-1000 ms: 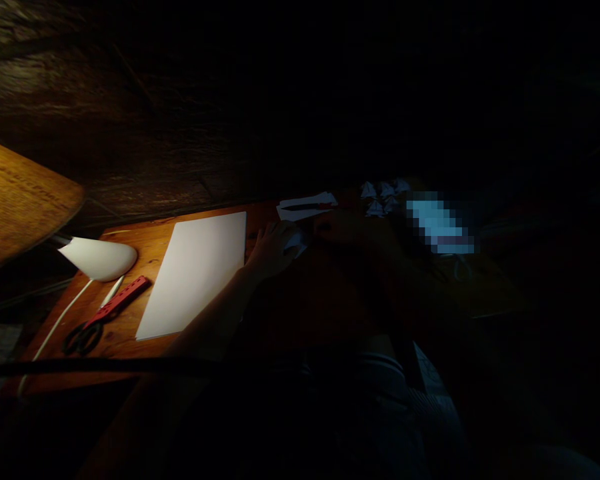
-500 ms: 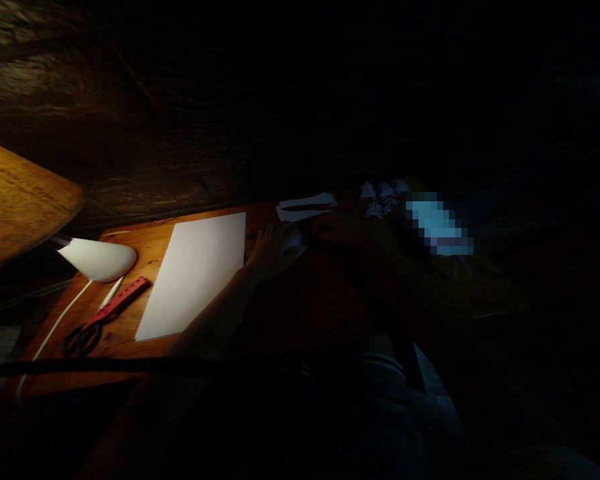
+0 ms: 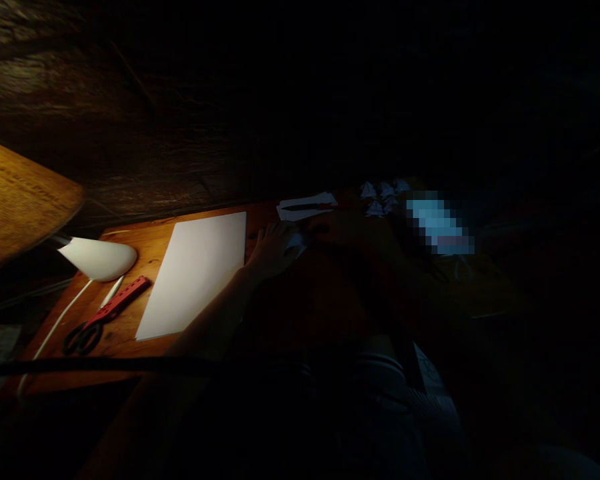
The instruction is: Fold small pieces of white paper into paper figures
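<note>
My left hand (image 3: 273, 250) rests on the wooden desk (image 3: 145, 257), its fingers curled onto a small piece of white paper (image 3: 296, 240). My right hand (image 3: 337, 230) is a dim shape in shadow just right of that paper, touching it; its fingers cannot be made out. A stack of white sheets (image 3: 195, 273) lies left of my left hand. Beyond the hands sit a cut white paper piece (image 3: 305, 205) and several small folded paper shapes (image 3: 380, 197).
A white desk lamp (image 3: 100, 259) lights the left of the desk, its cord trailing toward me. A red ruler (image 3: 123, 300) and black-handled scissors (image 3: 83, 335) lie beside it. A lit phone screen (image 3: 440, 223) glows at the right. Everything else is dark.
</note>
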{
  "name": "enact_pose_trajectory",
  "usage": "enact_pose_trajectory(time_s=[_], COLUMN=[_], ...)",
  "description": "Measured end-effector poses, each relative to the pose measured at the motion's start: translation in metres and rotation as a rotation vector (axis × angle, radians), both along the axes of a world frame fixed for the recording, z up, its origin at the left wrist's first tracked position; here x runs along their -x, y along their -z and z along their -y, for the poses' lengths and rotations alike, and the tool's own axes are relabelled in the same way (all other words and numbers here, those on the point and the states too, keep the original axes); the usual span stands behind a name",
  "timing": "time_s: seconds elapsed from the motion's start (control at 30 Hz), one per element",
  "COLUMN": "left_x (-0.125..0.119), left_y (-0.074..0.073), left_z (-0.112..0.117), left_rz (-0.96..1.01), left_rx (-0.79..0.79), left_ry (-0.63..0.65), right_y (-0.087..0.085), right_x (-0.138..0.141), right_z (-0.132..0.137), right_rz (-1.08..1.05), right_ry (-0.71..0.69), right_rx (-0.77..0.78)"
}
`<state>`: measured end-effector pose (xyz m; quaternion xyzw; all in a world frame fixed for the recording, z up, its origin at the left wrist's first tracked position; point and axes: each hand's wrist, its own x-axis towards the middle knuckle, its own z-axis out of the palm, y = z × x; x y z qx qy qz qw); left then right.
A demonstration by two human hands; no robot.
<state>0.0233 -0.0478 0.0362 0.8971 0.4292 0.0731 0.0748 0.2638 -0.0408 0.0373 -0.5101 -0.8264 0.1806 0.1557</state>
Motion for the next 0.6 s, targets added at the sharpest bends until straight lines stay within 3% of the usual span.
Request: enact_pose_trajectory(time_s=[0.6], left_x=[0.0003], left_y=[0.0016], left_z=[0.0], left_rz=[-0.045], left_rx=[-0.023], left_ry=[-0.02], right_y=[-0.0022], right_x=[-0.0014], right_z=[-0.0018], right_rz=[-0.031], right_ry=[-0.04], right_rx=[0.028])
